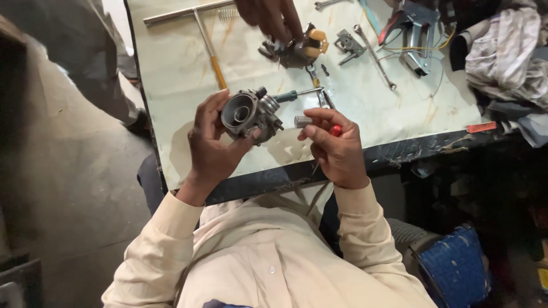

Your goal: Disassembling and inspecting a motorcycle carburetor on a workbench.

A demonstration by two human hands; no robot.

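Holding the grey metal carburettor [249, 114] above the near edge of the table [171, 74], the left hand [212, 142] wraps fingers and thumb round its body, open bore turned up. Right of the carburettor, the right hand [337, 145] pinches a small coil spring [303, 121] in its fingertips, with something red [336, 130] tucked behind them. Keeping the body steady and the spring square should help. Beyond the carburettor lie a T-handle wrench [197, 23], a screwdriver [297, 94] and a spanner [374, 54]; another person's hand [271, 17] works on a second part [299, 48].
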